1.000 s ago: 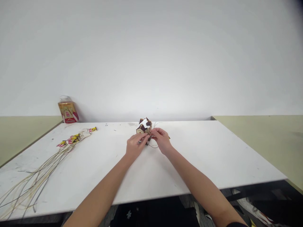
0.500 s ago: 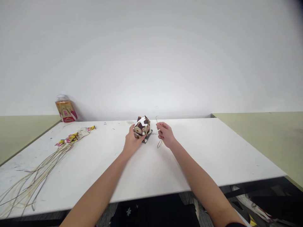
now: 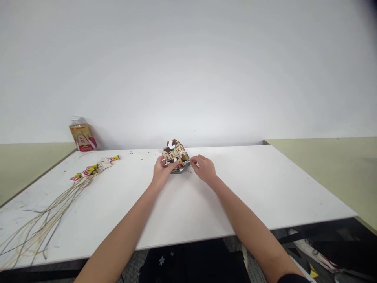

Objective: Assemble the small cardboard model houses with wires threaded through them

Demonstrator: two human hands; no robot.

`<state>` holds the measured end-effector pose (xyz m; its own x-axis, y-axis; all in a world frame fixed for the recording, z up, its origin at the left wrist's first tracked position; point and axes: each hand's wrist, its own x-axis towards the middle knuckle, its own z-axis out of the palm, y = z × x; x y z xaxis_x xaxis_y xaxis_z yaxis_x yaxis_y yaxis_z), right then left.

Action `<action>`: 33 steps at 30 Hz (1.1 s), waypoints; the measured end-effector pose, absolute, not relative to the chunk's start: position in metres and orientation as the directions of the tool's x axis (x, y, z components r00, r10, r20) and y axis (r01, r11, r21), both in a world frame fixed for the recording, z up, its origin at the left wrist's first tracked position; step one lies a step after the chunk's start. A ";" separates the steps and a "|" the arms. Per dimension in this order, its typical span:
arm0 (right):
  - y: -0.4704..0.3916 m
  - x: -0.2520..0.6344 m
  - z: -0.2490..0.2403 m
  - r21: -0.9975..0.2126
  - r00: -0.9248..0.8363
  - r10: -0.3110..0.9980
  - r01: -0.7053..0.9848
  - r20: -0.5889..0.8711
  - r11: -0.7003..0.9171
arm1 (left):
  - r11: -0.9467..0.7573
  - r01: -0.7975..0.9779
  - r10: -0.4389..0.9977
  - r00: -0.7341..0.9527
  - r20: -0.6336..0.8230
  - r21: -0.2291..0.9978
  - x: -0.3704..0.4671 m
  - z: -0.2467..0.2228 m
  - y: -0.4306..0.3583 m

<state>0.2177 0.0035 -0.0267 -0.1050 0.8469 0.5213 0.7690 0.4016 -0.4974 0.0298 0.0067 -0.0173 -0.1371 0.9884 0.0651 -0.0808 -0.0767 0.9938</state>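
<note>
A small model house (image 3: 176,151) with cream walls, a brown roof with white patches and a grey base leans back, its front turned up and to the right. My left hand (image 3: 161,171) is closed around its left side, with the thumb across the front. At the right edge of the base, my right hand (image 3: 204,168) pinches, its fingertips next to the house. A thin pale strip lies mostly hidden in those fingers; only a bit of it shows near the base.
The white table (image 3: 250,188) runs back to a wall. On the left lie long thin strips (image 3: 60,202) with red, white and yellow wrappers (image 3: 91,169) at one end. A clear-capped container with a gold and red label (image 3: 83,136) stands in the back left corner.
The house has been tipped back and turned so its front shows. My right hand has come left and brought the strip's end down to the base.
</note>
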 end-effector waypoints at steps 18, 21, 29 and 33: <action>0.000 0.211 -0.024 -0.438 -0.260 0.866 0.778 0.426 0.450 | -0.081 0.021 0.994 -0.067 0.083 0.996 0.029 -0.023 0.008; 0.000 0.211 -0.022 -0.429 -0.278 0.862 0.776 0.424 0.461 | -0.086 0.028 0.994 -0.068 0.088 0.996 0.029 -0.023 0.008; -0.005 0.209 -0.020 -0.310 -0.337 0.867 0.834 0.368 0.456 | -0.098 0.051 0.993 -0.065 0.101 0.994 0.031 -0.021 0.006; -0.009 0.212 -0.015 -0.241 -0.383 0.860 0.848 0.336 0.472 | -0.103 0.031 0.992 -0.067 0.105 0.994 0.030 -0.021 0.005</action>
<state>0.2123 -0.0087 -0.0150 -0.3834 0.8605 0.3356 0.8480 0.4719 -0.2412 0.0301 0.0052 -0.0213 -0.0672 0.9922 0.1052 0.0311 -0.1033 0.9942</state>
